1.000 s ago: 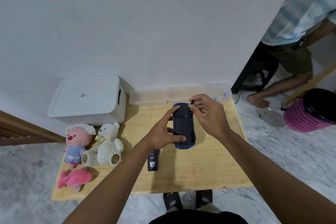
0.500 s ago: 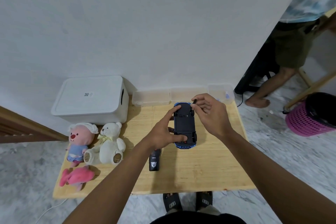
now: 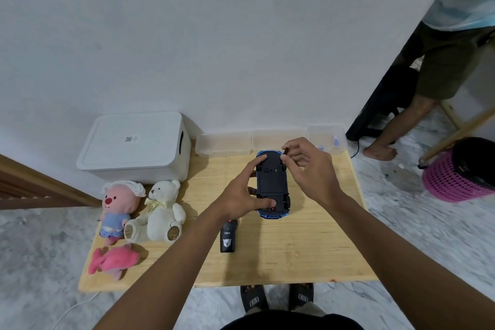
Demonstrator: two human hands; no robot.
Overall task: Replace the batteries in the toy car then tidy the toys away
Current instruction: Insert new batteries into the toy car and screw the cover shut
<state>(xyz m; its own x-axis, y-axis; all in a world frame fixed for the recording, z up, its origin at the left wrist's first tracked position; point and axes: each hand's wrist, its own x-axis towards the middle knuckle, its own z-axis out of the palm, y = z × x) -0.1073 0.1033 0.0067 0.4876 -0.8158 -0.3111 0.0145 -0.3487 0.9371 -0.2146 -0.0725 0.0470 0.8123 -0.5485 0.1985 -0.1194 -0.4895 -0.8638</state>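
While the blue toy car (image 3: 272, 186) lies upside down in the middle of the wooden table (image 3: 308, 254), two hands work at its black underside.
The left hand (image 3: 241, 195) spreads flat over it, forefinger straight, thumb pressing the near end. The right hand (image 3: 310, 166) pinches a small dark tool (image 3: 285, 151) by the far wheel. A black remote (image 3: 227, 238) lies just beside the left wrist.

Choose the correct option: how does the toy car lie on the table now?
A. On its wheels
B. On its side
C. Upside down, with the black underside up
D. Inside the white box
C: the toy car has its black underside facing up, wheels showing. The left hand steadies it on the table, and the right hand pinches a small dark tool over its far end.
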